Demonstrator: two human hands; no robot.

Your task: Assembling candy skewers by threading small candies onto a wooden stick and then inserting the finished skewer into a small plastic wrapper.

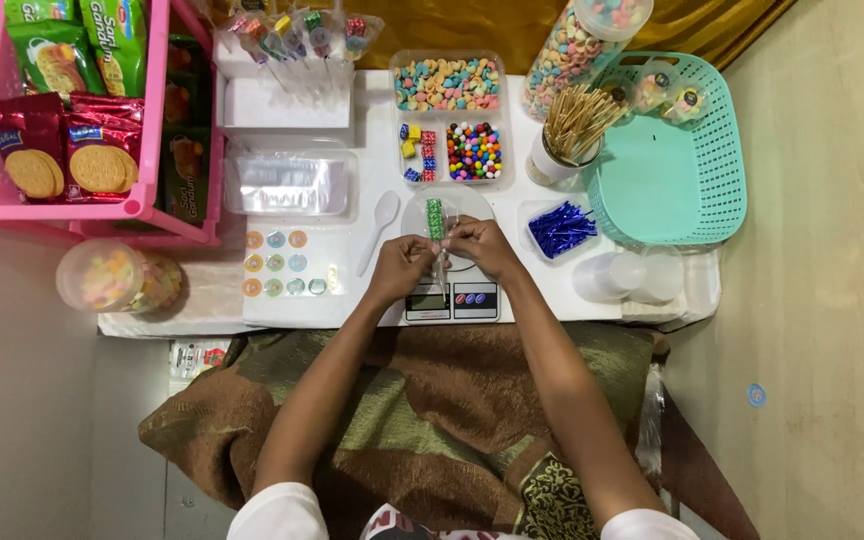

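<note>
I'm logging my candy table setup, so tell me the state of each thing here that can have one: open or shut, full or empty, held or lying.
Left hand: pinching the candy packet.
Right hand: pinching the same packet.
Candy packet: held above the scale, green sweets inside.
Kitchen scale: on the table, reading too small to tell.
Teal basket: nearly empty, a few small tubs at its far end.
Candy tray: open, full.
White spoon: lying unused.
Candy jar: on its side, partly filled.

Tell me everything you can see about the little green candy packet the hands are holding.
The green candy packet is a narrow clear wrapper with green sweets stacked inside, standing roughly upright in the view. It sits above the white kitchen scale, and its lower clear end is pinched between the left hand and the right hand. Finer detail is too small to tell.
</note>
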